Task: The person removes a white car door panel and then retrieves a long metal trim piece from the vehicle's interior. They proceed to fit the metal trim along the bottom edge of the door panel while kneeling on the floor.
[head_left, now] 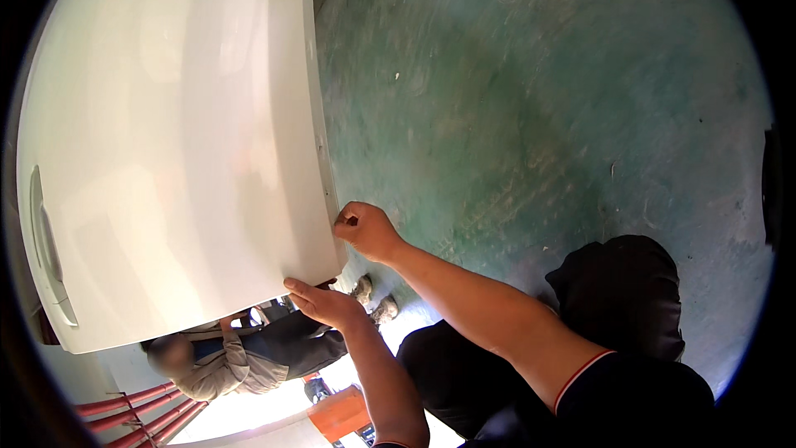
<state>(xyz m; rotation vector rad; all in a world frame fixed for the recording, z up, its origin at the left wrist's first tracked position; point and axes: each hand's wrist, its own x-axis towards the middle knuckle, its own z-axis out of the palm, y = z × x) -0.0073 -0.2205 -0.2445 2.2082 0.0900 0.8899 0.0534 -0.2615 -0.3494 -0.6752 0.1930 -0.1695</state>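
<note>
The right hand [365, 231] is at the narrow side edge of a pale car door [191, 158], with thumb and fingers curled in close together and the tips against the rim; whether they pinch a strip there or only press on it can't be made out. The left hand [327, 305] is just beside it, at the door's near corner, thumb flat on the smooth outer face and the fingers out of sight behind the edge. It seems clamped around that corner, probably to steady the panel while the right hand bears on the rim.

The door fills the left side of the view, its handle [48, 241] at the far left, well apart from both hands. The dark-clad knees [622, 290] are bent close by over the green floor [497, 99], likely to bring the edge within easy reach. Beyond the corner is another person [224, 369] in a light jacket, with red pipes [141, 415] nearby.
</note>
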